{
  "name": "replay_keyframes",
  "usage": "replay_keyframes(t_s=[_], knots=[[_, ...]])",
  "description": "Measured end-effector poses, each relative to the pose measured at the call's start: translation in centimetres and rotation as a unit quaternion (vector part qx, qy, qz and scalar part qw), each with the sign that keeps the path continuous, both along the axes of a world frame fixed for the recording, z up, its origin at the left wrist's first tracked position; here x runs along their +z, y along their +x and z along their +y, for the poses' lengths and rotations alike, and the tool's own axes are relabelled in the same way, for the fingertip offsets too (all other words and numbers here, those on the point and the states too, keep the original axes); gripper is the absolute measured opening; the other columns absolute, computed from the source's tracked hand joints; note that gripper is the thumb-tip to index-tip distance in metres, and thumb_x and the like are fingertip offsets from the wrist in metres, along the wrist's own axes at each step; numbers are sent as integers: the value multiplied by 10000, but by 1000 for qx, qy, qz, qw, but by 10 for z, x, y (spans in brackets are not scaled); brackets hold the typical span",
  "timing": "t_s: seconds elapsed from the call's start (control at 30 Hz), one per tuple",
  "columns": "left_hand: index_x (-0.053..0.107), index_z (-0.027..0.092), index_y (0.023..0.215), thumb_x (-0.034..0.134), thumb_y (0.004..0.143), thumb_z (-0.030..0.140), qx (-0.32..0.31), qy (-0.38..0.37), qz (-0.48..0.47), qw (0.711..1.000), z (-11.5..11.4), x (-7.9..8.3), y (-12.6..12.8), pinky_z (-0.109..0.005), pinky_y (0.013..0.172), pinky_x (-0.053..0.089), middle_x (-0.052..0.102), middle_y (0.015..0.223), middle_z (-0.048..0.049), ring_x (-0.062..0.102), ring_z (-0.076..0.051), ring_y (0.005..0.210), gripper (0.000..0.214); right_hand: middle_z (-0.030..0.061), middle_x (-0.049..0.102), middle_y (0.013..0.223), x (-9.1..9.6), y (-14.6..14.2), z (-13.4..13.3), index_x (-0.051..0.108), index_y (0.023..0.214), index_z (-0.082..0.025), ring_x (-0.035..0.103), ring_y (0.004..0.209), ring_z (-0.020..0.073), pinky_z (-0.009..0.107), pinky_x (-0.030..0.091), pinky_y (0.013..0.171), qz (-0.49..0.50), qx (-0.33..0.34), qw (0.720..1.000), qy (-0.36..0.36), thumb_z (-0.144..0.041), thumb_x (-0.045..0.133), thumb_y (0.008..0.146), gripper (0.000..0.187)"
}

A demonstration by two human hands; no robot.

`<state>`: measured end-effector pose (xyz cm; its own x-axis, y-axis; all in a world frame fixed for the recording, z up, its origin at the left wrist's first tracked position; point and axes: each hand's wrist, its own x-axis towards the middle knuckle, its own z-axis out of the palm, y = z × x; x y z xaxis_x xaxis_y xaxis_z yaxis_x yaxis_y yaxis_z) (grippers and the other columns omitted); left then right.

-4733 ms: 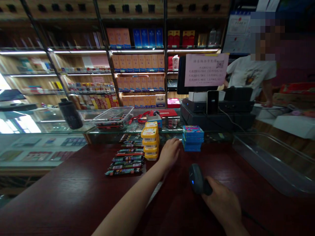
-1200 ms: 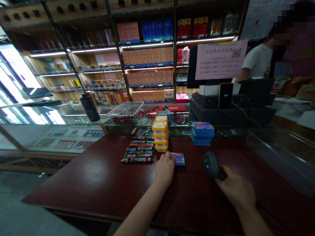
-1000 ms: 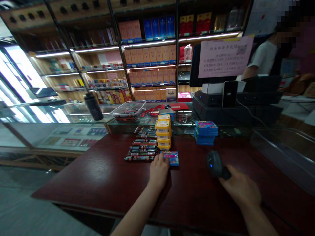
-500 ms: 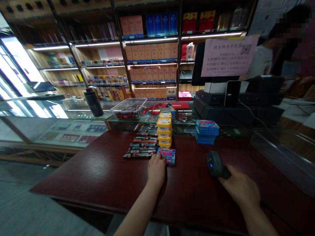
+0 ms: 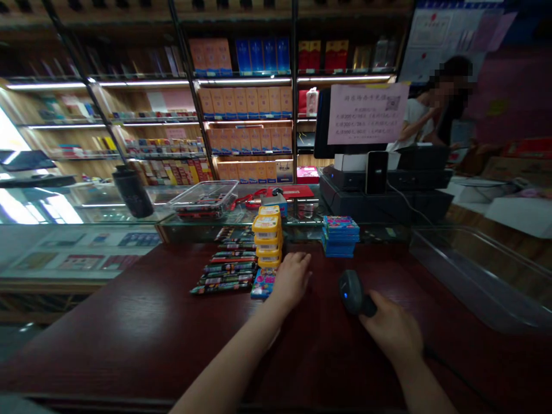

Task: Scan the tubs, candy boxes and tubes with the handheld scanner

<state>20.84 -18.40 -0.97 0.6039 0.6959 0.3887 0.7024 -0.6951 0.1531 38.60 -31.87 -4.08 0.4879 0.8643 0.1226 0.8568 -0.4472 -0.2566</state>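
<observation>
My left hand (image 5: 293,279) hovers over the dark red tabletop with its fingers stretched forward, holding nothing. Just left of it lies a small blue and pink packet (image 5: 263,283), partly hidden by the hand. Behind that packet rises a stack of yellow tubs (image 5: 268,239). Several dark, pen-like sticks in wrappers (image 5: 228,268) lie in a row left of the tubs. My right hand (image 5: 394,328) is wrapped round the handle of a black barcode scanner (image 5: 351,292) showing a blue light. Beyond the scanner stands a pile of blue packets (image 5: 340,236).
A clear plastic bin (image 5: 470,276) sits at the right. Another clear box (image 5: 204,198) with more sticks rests on the glass counter, near a dark bottle (image 5: 133,192). Behind are a monitor with a pink notice (image 5: 366,115), a phone (image 5: 376,172) and a person (image 5: 420,118).
My left hand has left the blue and pink packet and moved right, its fingers now off it. The right hand keeps the scanner. The whole view has turned somewhat right.
</observation>
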Motion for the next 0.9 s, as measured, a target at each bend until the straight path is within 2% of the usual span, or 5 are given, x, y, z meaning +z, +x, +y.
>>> replay_keyframes(t_s=[0.27,0.43,0.6,0.73,0.9], knots=[[434,133,1332,421,882,143,-44,54,-25,997,65,25,106,-350,1051,334,474,1373,-140,413,-224,1273,451,15,711,966,2,2,4,596,993,-279,674,853,223,308,413,651,31,2,1000,-1,-312,443,853,211],[487,174,1295,373,907,133,-63,63,-7,996,82,22,137,-427,1077,269,484,1379,-126,395,-234,1301,407,10,713,928,7,1,5,603,971,-282,671,832,203,293,405,634,43,-5,999,-1,-321,442,854,202],[617,178,1075,388,916,176,-55,105,55,991,79,31,134,-404,962,330,634,1120,-112,480,-233,1134,278,11,715,906,5,3,5,614,945,-270,669,824,202,297,404,643,27,-9,1000,10,-292,494,825,171],[645,180,953,400,907,189,-59,152,67,984,66,50,114,-387,889,347,604,1051,-118,457,-249,1082,249,6,711,934,2,5,5,610,992,-280,662,836,211,301,402,648,26,-10,1000,13,-290,506,818,203],[640,207,929,463,877,242,-4,79,-104,991,38,48,69,-363,888,387,569,1008,-85,486,-228,1023,188,17,707,949,2,5,4,606,1022,-280,665,855,238,312,395,643,40,-8,999,4,-299,480,831,231]])
